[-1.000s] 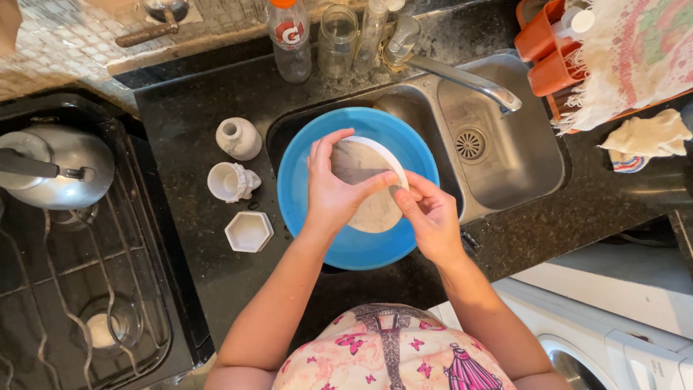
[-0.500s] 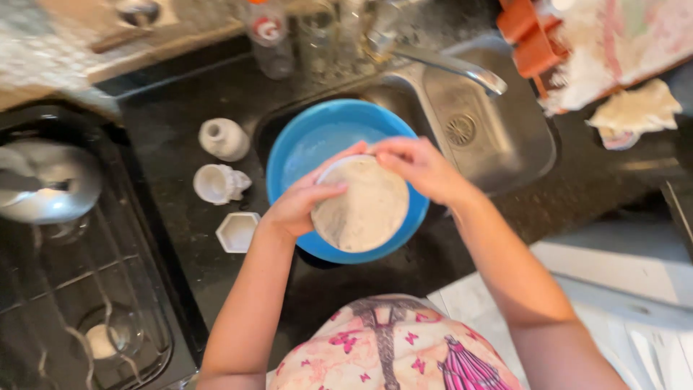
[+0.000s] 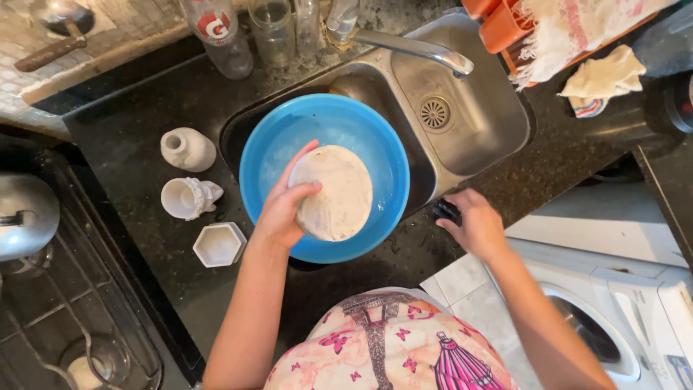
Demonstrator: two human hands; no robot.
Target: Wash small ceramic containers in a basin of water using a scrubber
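Note:
My left hand (image 3: 283, 206) grips a round whitish bowl (image 3: 336, 193), turned so its underside faces me, above a blue plastic basin (image 3: 375, 148) that sits in the steel sink (image 3: 473, 119). My right hand (image 3: 473, 225) is down on the black counter (image 3: 137, 130) at the sink's front edge, fingers closing over a small dark object (image 3: 446, 211) that is mostly hidden.
Three white ceramic pots stand left of the basin: a round vase (image 3: 188, 149), a figured cup (image 3: 189, 198), a hexagonal one (image 3: 219, 244). Bottles and a jar (image 3: 273, 29) line the back. Faucet (image 3: 419, 49) overhangs the sink. Stove with kettle (image 3: 25, 215) at left, washing machine (image 3: 613, 318) lower right.
My right hand has left the whitish bowl and dropped to the counter edge at the right. The left hand alone now holds the bowl over the basin.

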